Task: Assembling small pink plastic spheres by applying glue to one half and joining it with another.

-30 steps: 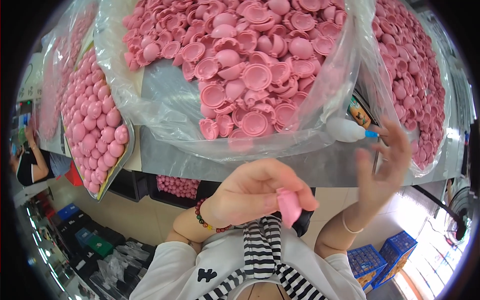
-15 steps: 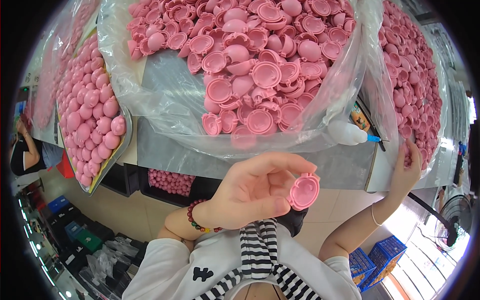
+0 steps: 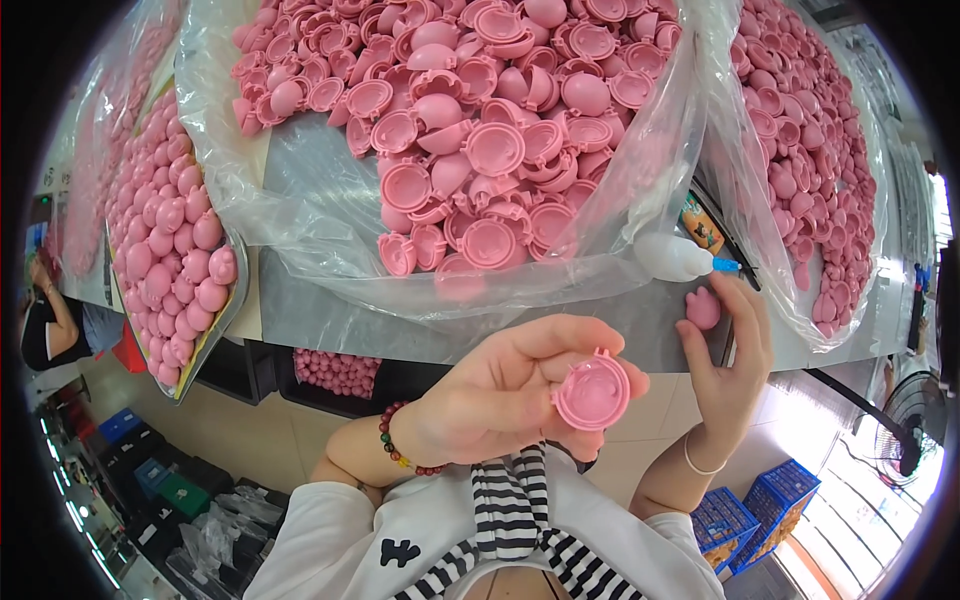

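My left hand (image 3: pixel 490 385) holds a pink plastic half shell (image 3: pixel 592 392) by its edge, above the table's front edge. The shell's hollow side faces up, and small tabs stick out from its rim. To the right, my right hand (image 3: pixel 730 340) pinches a small rounded pink piece (image 3: pixel 703 309) with little nubs between thumb and fingers, over the grey tabletop. Just beyond that hand lies a white squeeze bottle (image 3: pixel 672 257) with a blue needle tip. A heap of pink half shells (image 3: pixel 495 150) rests on clear plastic sheeting ahead of me.
A second heap of pink pieces (image 3: pixel 800 160) lies in plastic on the right. At left, a tray (image 3: pixel 238 290) holds rounded pink pieces. Below the table edge stands a dark bin with more. A fan (image 3: pixel 908 425) and blue crates (image 3: pixel 780 505) are at right; another person (image 3: pixel 55 310) is far left.
My right hand has moved left from the right-hand heap, bringing a small pink piece near the bottle. My left hand has turned the half shell's hollow side more toward me.
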Motion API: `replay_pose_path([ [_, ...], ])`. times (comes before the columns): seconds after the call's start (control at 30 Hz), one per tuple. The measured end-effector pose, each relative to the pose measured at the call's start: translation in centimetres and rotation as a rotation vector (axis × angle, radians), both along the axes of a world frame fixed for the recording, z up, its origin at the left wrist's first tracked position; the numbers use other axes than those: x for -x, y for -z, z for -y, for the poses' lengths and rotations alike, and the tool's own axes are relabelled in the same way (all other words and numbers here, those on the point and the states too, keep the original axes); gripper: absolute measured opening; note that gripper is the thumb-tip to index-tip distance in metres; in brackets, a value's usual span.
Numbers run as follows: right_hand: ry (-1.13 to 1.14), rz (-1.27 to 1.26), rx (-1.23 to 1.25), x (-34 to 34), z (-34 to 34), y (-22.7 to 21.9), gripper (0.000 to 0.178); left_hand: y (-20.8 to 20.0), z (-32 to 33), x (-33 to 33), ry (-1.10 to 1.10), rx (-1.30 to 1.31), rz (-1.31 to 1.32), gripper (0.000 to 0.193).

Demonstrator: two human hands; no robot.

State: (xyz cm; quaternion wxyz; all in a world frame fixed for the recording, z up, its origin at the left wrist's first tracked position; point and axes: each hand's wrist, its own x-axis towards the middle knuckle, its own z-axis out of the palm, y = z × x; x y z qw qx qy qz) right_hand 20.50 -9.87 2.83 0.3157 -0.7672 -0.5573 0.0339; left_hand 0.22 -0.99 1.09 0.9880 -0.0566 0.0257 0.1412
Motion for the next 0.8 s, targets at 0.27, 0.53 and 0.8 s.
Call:
replay_pose_path([
  [0.27,-0.010,-0.232,-0.067,1.0,0.7,-1.0,0.031,-0.5,0.1,0.2,-0.245,-0.584,-0.279,0.042],
  [0.53,-0.254,-0.344,-0.230,5.1,-0.9,-2.0,0.029,-0.1,0.0,0.1,-0.472,-1.344,-0.543,0.034],
  [0.8,-0.322,-0.438,-0.273,5.0,-0.9,-0.7,0.033,0.2,-0.3,0.0,-0.515,-1.568,-0.527,0.036],
])
